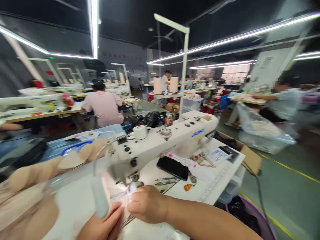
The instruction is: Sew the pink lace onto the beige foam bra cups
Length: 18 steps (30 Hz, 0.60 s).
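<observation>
My right hand [147, 204] lies curled on the white table just in front of the needle of a white sewing machine [162, 140], its fingers pressed down on a pale piece of fabric [117, 196] under the presser foot. My left hand [105, 226] is at the bottom edge, fingers together, holding the near side of the same fabric. A blurred grey lamp arm hangs in front of the hands.
Beige bra cups [70, 160] are piled to the left. A black phone [173, 167], thread snips [166, 181] and papers lie right of the machine. A cardboard box [250, 156] stands beside the table. Other people sit at tables ahead and to the right.
</observation>
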Motion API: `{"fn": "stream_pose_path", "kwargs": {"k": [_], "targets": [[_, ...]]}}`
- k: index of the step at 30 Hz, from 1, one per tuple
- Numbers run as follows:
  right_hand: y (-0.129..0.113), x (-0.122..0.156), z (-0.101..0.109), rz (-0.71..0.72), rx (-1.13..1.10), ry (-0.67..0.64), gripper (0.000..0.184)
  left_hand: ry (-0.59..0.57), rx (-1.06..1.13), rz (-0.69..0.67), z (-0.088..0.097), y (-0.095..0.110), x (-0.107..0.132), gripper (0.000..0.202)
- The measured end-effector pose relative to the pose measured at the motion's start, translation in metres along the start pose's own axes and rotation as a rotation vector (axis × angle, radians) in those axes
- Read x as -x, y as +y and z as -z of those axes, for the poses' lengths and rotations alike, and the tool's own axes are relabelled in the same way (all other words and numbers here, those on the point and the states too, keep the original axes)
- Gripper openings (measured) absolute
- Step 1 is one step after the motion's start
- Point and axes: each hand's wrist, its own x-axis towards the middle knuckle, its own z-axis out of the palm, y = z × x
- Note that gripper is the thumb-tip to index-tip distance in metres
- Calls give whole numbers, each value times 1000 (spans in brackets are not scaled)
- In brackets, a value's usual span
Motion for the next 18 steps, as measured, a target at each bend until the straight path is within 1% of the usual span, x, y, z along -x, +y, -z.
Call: {"fn": "stream_pose_path", "kwargs": {"k": [1,2,3,5,7,12,18], "targets": [[-5,4,2,6,-22,38,29,-21,-16,34,8,14,-3,27],[-9,7,4,-2,-46,78,29,-68,-14,68,13,26,-6,28],[-12,10,6,-8,-77,118,32,-95,0,100,16,35,-10,28],[-11,15,6,-26,-136,176,38,-100,17,127,16,43,-14,21],[-8,17,3,5,-187,218,37,-78,-25,136,12,43,-13,16],[-7,22,-3,38,-199,255,31,-86,-109,96,2,41,-6,18],[-4,24,-2,32,-198,253,28,-153,-162,90,5,44,-10,13]]}}
